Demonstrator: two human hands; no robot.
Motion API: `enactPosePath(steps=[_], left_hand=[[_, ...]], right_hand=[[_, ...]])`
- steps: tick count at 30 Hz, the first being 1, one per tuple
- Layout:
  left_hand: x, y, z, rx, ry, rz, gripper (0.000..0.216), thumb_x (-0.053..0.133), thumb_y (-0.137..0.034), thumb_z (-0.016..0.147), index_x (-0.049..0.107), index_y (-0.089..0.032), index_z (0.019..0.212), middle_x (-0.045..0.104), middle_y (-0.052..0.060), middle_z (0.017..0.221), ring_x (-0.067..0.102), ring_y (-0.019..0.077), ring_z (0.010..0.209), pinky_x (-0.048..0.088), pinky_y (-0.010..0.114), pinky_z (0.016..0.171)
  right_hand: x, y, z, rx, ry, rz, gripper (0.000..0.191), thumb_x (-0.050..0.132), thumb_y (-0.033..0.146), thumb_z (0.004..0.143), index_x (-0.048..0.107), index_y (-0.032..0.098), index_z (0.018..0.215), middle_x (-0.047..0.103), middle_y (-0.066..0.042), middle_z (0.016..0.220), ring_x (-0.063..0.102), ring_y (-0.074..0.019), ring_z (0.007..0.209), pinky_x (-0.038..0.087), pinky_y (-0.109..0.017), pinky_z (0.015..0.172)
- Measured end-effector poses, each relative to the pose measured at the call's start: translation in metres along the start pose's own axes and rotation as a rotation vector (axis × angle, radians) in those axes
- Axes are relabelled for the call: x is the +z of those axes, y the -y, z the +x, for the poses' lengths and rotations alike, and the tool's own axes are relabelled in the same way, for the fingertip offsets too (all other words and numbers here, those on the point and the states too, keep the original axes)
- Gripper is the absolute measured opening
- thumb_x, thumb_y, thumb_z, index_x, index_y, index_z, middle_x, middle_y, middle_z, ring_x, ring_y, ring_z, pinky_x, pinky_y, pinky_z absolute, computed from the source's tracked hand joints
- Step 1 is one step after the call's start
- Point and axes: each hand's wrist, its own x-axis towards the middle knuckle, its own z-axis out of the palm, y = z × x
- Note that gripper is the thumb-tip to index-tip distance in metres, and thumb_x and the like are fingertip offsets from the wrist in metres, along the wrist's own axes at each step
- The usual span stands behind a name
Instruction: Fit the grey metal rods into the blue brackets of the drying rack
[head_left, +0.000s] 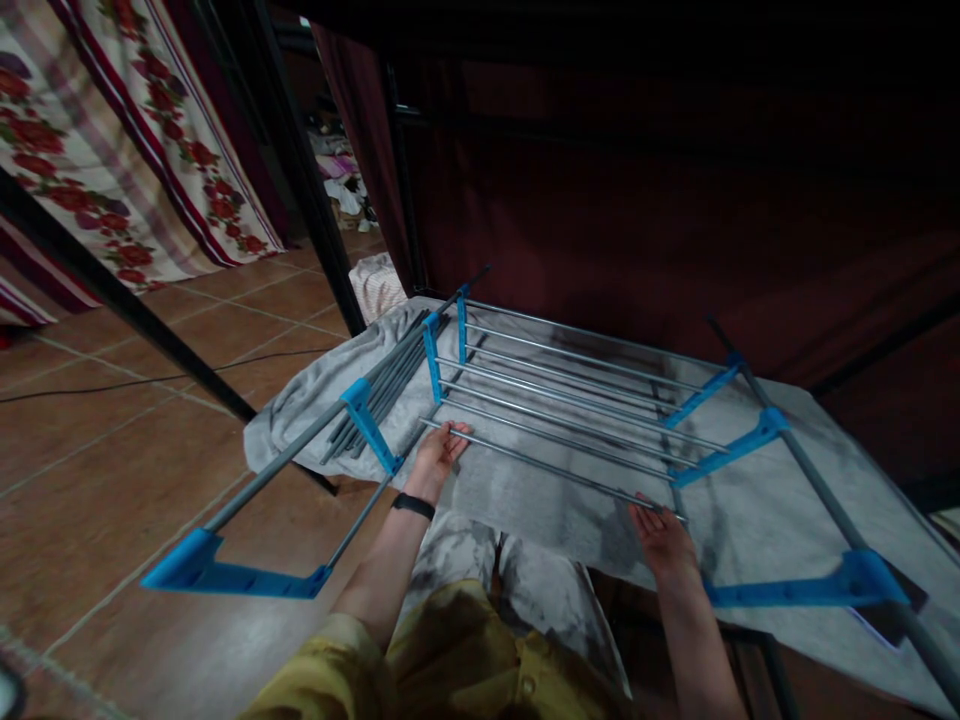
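Observation:
A clothes drying rack [570, 400] with grey metal rods and blue plastic joints stands in front of me. A grey cloth [750, 500] lies draped under its rods. My left hand [435, 458] has its fingers curled over the left end of the nearest rod [540, 465]; a black band sits on that wrist. My right hand [664, 535] grips the same rod near its right end. Both hands rest on top of the grey cloth.
A blue side wing [225, 575] of the rack sticks out low on the left, another blue bracket [825, 590] on the right. Terracotta floor tiles [150, 420] spread left. A black slanted pole [127, 300], floral curtain [112, 130] and dark red fabric wall [675, 200] surround the rack.

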Motion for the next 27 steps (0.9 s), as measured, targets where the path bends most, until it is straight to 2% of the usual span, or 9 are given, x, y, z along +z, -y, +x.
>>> enactPosePath(steps=[2, 6, 12, 18, 22, 25, 27], left_hand=[[0.007, -0.004, -0.005, 0.044, 0.019, 0.008, 0.014, 0.048, -0.012, 0.099, 0.060, -0.014, 0.090, 0.071, 0.006, 0.080, 0.072, 0.0146, 0.068, 0.058, 0.025, 0.061], [0.026, -0.011, -0.021, 0.147, 0.114, 0.026, 0.013, 0.050, -0.015, 0.099, 0.060, -0.015, 0.090, 0.072, 0.006, 0.083, 0.073, 0.0157, 0.074, 0.059, 0.026, 0.065], [0.053, -0.018, -0.047, 0.210, 0.236, -0.025, 0.014, 0.049, -0.016, 0.100, 0.061, -0.015, 0.092, 0.071, 0.006, 0.082, 0.072, 0.0159, 0.078, 0.059, 0.030, 0.075], [0.080, -0.015, -0.069, 0.280, 0.359, -0.042, 0.005, 0.058, -0.020, 0.096, 0.061, -0.016, 0.095, 0.070, 0.005, 0.081, 0.071, 0.0166, 0.081, 0.058, 0.036, 0.087], [0.096, -0.005, -0.085, 0.336, 0.462, -0.034, 0.007, 0.063, -0.023, 0.094, 0.062, -0.016, 0.096, 0.069, 0.004, 0.081, 0.071, 0.0165, 0.083, 0.056, 0.037, 0.091], [0.103, -0.001, -0.096, 0.353, 0.485, -0.017, 0.009, 0.064, -0.024, 0.093, 0.061, -0.017, 0.098, 0.068, 0.003, 0.081, 0.070, 0.0164, 0.081, 0.056, 0.038, 0.091], [0.106, -0.003, -0.104, 0.361, 0.487, 0.001, 0.009, 0.064, -0.024, 0.093, 0.062, -0.017, 0.100, 0.068, 0.003, 0.080, 0.070, 0.0171, 0.082, 0.055, 0.038, 0.091]], right_hand=[[-0.001, -0.001, 0.000, -0.014, 0.003, -0.014, 0.002, 0.062, 0.019, 0.076, 0.063, 0.020, 0.076, 0.073, -0.007, 0.088, 0.072, -0.0174, 0.083, 0.060, -0.038, 0.090], [0.001, 0.000, -0.004, -0.009, -0.059, 0.015, 0.010, 0.060, 0.014, 0.075, 0.064, 0.020, 0.068, 0.072, -0.007, 0.081, 0.071, -0.0164, 0.079, 0.060, -0.032, 0.085], [-0.006, 0.005, -0.010, -0.007, -0.083, 0.065, 0.013, 0.059, 0.011, 0.070, 0.063, 0.021, 0.063, 0.070, -0.002, 0.072, 0.070, -0.0147, 0.072, 0.061, -0.031, 0.082], [-0.010, -0.002, -0.021, 0.038, -0.020, 0.095, 0.014, 0.058, 0.009, 0.075, 0.068, 0.018, 0.073, 0.073, -0.004, 0.078, 0.072, -0.0145, 0.077, 0.062, -0.030, 0.081], [0.005, -0.014, -0.033, 0.108, 0.064, 0.099, 0.016, 0.058, 0.008, 0.075, 0.069, 0.018, 0.081, 0.074, -0.005, 0.085, 0.073, -0.0163, 0.086, 0.061, -0.035, 0.089], [0.016, -0.022, -0.040, 0.118, 0.142, 0.114, 0.019, 0.060, 0.009, 0.077, 0.070, 0.020, 0.089, 0.075, -0.004, 0.095, 0.072, -0.0173, 0.095, 0.059, -0.039, 0.097], [0.018, -0.026, -0.041, 0.114, 0.126, 0.117, 0.017, 0.060, 0.010, 0.078, 0.069, 0.020, 0.088, 0.075, -0.004, 0.095, 0.072, -0.0175, 0.097, 0.059, -0.039, 0.096]])
